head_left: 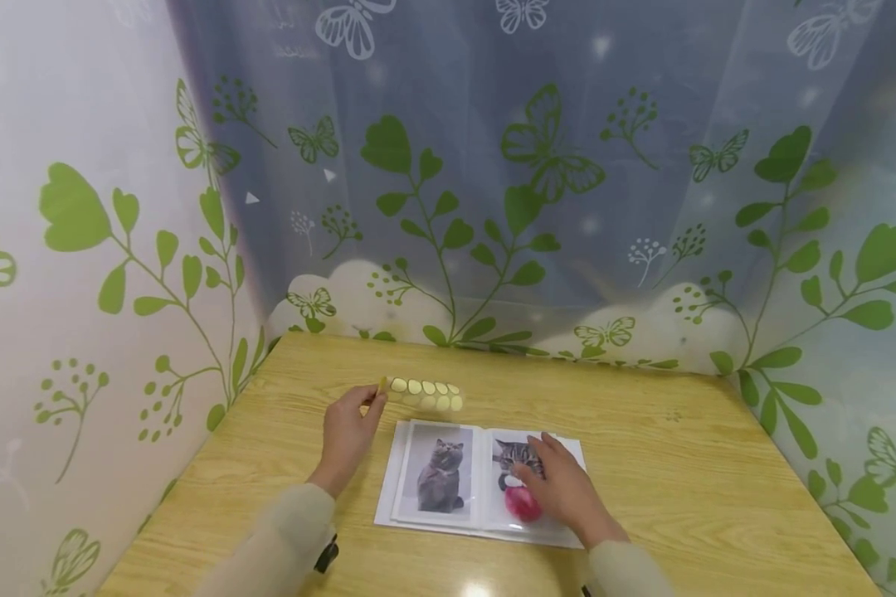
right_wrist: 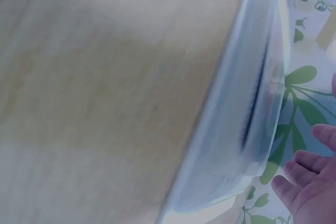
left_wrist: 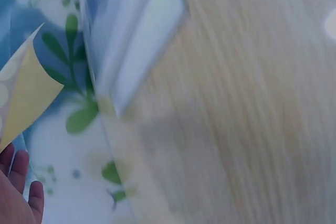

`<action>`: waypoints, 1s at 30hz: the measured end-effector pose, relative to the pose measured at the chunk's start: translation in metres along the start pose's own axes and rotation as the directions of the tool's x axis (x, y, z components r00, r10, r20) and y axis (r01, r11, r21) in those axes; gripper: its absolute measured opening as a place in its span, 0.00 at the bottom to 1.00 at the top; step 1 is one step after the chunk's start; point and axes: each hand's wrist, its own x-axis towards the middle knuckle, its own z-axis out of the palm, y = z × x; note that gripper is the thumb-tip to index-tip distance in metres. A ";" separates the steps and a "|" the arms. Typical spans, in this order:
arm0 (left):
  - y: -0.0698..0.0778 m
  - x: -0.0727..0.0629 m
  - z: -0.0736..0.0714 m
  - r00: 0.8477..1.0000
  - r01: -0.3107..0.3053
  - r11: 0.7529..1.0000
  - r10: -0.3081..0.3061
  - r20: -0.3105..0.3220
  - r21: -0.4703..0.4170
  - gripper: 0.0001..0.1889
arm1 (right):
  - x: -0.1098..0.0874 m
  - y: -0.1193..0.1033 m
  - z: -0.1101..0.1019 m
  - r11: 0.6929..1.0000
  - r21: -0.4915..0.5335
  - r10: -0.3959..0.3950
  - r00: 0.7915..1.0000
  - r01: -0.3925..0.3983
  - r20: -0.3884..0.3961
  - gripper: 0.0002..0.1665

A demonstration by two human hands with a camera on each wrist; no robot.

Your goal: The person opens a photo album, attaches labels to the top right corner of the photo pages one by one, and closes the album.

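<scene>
- Gold sticker sheet (head_left: pixel 424 394): beyond the far edge of the album, over the table's middle; round gold dots in two rows, the nearer row paler. Left wrist view shows its plain yellow back, one corner bent to a point.
- Left hand (head_left: pixel 349 433): thumb and fingers clamped together on the sheet's left end.
- Right hand (head_left: pixel 562 487): over the album's right page, holding nothing; fingers apart and loosely extended. Whether fingertips touch the page, cannot tell.
- Photo album (head_left: pixel 480 481): lying open on the table between the two forearms, clear sleeves, white edges.
- Left page: grey cat photo (head_left: pixel 440 477), cat sitting upright, in full sight.
- Right page: tabby cat photo (head_left: pixel 502 458) with a pink ball (head_left: pixel 521 503) below the cat's head; partly hidden by the right hand.
- Table (head_left: pixel 687 473): light wood grain, glare spot at the near edge.
- Curtain (head_left: pixel 463 215): behind the table, green leaves and butterflies on blue-grey.
- Sleeves (head_left: pixel 272 539): pale, both arms.
</scene>
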 end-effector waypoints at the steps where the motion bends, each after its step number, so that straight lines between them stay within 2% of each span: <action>1: 0.004 -0.003 0.004 1.000 -0.011 1.000 0.011 0.002 -0.022 0.08 | 0.002 -0.001 -0.001 1.000 0.011 0.008 1.000 -0.008 -0.004 0.36; 5: 0.018 -0.015 0.021 0.997 -0.075 0.993 0.075 -0.004 -0.095 0.06 | 0.007 -0.007 -0.005 0.998 0.066 0.025 1.000 -0.024 -0.012 0.34; 8: 0.030 -0.023 0.030 0.995 -0.101 0.985 0.103 0.008 -0.143 0.05 | 0.009 -0.010 -0.007 0.990 0.133 0.045 0.999 -0.042 -0.021 0.33; 12: 0.041 -0.031 0.036 0.993 -0.086 0.975 0.100 0.059 -0.206 0.05 | 0.009 -0.011 -0.008 0.971 0.222 0.097 0.994 -0.086 -0.040 0.30; 16: 0.042 -0.033 0.040 0.987 -0.091 0.967 0.119 0.104 -0.239 0.05 | 0.010 -0.010 -0.009 0.951 0.285 0.147 0.986 -0.120 -0.078 0.21; 18: 0.040 -0.034 0.041 0.985 -0.072 0.963 0.110 0.135 -0.261 0.07 | 0.010 -0.010 -0.010 0.943 0.308 0.159 0.983 -0.122 -0.095 0.17; 20: 0.038 -0.034 0.041 0.979 -0.029 0.957 0.085 0.184 -0.288 0.10 | 0.011 -0.010 -0.011 0.934 0.332 0.172 0.980 -0.131 -0.098 0.15; 22: 0.036 -0.034 0.039 0.967 0.046 0.947 0.037 0.250 -0.317 0.14 | 0.011 -0.010 -0.012 0.924 0.354 0.186 0.978 -0.144 -0.089 0.13; 26: 0.034 -0.033 0.035 0.925 0.187 0.922 -0.048 0.378 -0.340 0.22 | 0.011 -0.010 -0.012 0.909 0.378 0.216 0.974 -0.177 -0.063 0.12; 30: 0.034 -0.030 0.033 0.887 0.268 0.890 -0.078 0.455 -0.370 0.27 | 0.011 -0.011 -0.012 0.914 0.363 0.219 0.974 -0.184 -0.058 0.12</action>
